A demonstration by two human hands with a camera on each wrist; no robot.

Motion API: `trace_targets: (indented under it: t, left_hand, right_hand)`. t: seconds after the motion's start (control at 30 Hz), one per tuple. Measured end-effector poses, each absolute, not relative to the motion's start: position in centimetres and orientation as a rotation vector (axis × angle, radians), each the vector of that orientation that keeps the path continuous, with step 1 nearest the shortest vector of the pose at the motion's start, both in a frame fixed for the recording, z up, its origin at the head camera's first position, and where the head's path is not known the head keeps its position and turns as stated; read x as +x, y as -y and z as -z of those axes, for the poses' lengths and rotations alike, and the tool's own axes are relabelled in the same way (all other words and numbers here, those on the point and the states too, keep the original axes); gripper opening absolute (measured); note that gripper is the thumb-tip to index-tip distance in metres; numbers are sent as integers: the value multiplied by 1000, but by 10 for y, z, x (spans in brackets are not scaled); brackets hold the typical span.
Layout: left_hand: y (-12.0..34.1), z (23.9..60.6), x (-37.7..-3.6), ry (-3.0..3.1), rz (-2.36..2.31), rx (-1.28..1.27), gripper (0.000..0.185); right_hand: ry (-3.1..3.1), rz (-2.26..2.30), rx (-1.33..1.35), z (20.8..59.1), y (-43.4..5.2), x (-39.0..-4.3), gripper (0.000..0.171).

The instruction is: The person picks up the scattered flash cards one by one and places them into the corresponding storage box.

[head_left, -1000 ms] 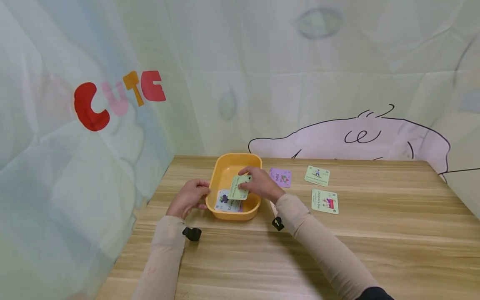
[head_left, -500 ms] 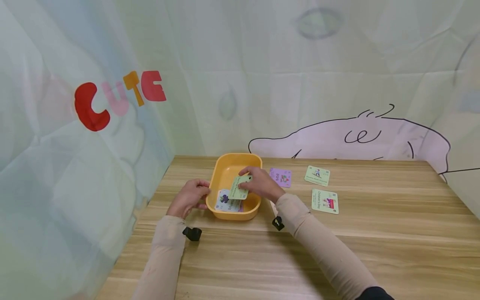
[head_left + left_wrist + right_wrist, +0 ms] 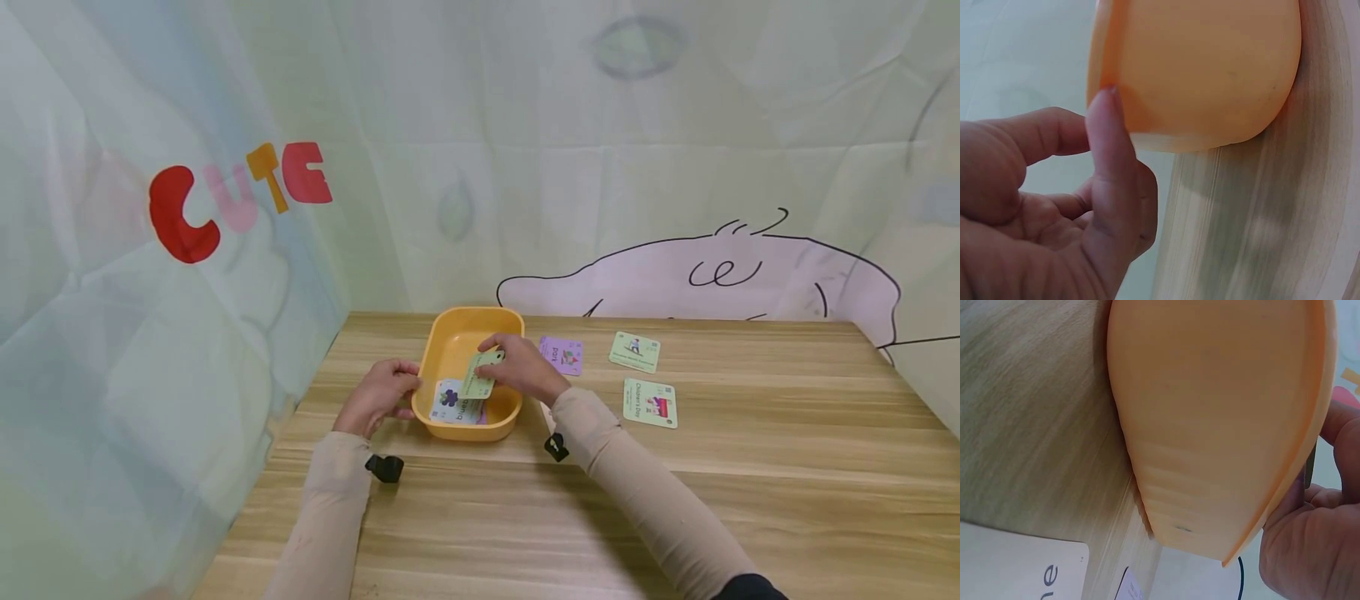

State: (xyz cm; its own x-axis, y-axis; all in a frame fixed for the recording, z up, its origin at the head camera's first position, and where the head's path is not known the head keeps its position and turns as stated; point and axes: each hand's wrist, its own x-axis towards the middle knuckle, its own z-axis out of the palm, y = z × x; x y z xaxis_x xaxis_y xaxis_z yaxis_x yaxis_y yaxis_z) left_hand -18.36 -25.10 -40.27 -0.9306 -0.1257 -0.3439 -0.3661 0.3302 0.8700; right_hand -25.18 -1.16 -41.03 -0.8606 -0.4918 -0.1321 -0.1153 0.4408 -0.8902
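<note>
Over the inside of a yellow plastic tub [image 3: 442,333], my right hand [image 3: 519,367] pinches a tilted green card [image 3: 477,379] between thumb and fingers. Under it in the tub lies a card with dark berries [image 3: 450,400], with a sliver of purple card at its edge. My left hand [image 3: 382,392] grips the left side of the tub, its fingertips at the rim. In the left wrist view, the thumb [image 3: 1110,137] lies against the tub wall. From the right wrist, the tub wall hides most of the held card.
Right of the tub lie a purple park card [image 3: 562,356], a green card with a figure [image 3: 634,352] and a Children's Day card [image 3: 650,403] on the wooden table [image 3: 465,525]. A white card [image 3: 1016,565] lies near the right wrist. Printed cloth [image 3: 450,208] stands behind.
The green card in my right hand has tilted slightly, and its lettering is less readable. My left hand and the tub stay in place.
</note>
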Motion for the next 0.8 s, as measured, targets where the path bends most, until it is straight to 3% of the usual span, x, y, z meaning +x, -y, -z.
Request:
trace_targets:
  t: [0.43, 0.8]
  left_hand:
    - [250, 403, -183, -2372, -1655, -440, 29]
    - [251, 402, -182, -2386, -1668, -390, 31]
  right_hand:
    - [-2248, 1476, -533, 413, 11, -253, 49]
    - [-2254, 1486, -538, 412, 10, -253, 42]
